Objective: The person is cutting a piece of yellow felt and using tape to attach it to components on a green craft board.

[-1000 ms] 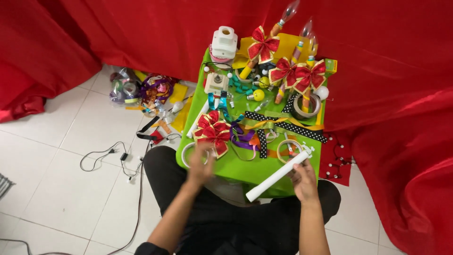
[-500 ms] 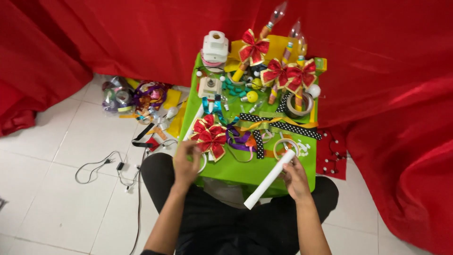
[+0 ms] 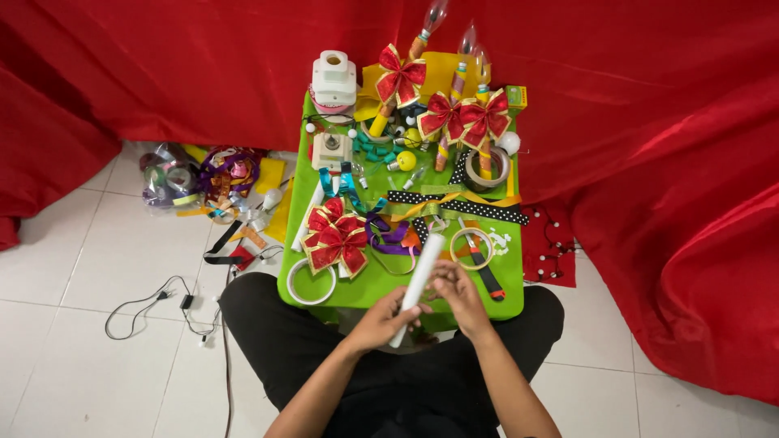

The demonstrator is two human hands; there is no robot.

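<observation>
1. Over the near edge of the green worktop we hold a white tube in both hands, tilted so its upper end lies over the worktop and its lower end points toward our lap.
2. Our left hand is closed around the lower part of the tube, fingers wrapped about it.
3. Our right hand grips the tube's middle from the other side, with the fingers curled against it.
4. Just left of the tube a red bow with gold edging lies on the worktop, and a white tape ring sits at the near left corner beside it.
5. Right of our right hand we see a yellow ring and a utility knife with a red and black handle.
6. A black ribbon with white dots runs across the middle of the worktop, with purple ribbon near the tube's upper end.
7. At the far side stand three sticks with red bows and a white dispenser-like device.
8. Red cloth hangs behind and to the right; ribbon rolls and a black cable lie on the tiled floor at left.
</observation>
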